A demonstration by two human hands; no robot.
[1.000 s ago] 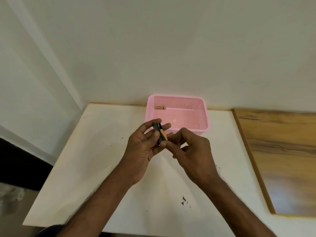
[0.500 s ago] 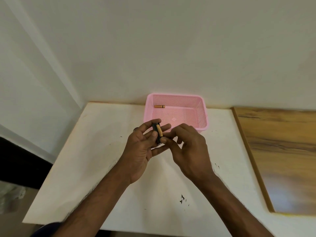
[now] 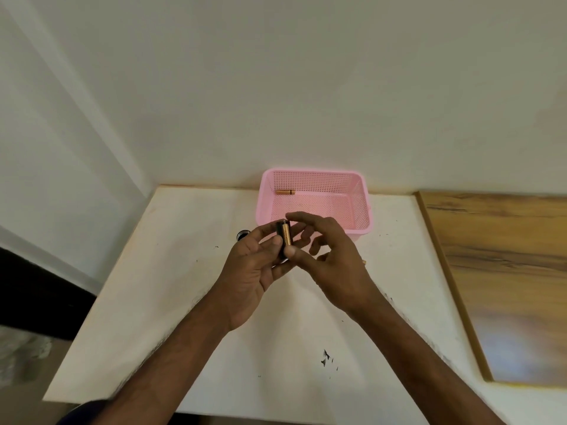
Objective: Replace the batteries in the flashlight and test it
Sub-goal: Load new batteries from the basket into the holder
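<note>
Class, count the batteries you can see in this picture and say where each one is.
2 for sure: one battery in the black holder between both hands, one battery in the pink basket. Others may be hidden behind the hands.

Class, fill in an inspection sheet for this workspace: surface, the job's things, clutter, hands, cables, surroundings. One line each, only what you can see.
Surface: white table with dark scuff marks near the front.
Job's things: black battery holder held in the left hand with a copper-coloured battery on it; another battery lies in the pink basket; a small dark round part sits on the table, partly hidden by the left hand.
Clutter: nothing seen.
Hands: right hand pinches the battery's near end with its thumb and reaches over its top.
Cables: nothing seen.
Surroundings: plain white wall; wooden surface to the right.
</note>
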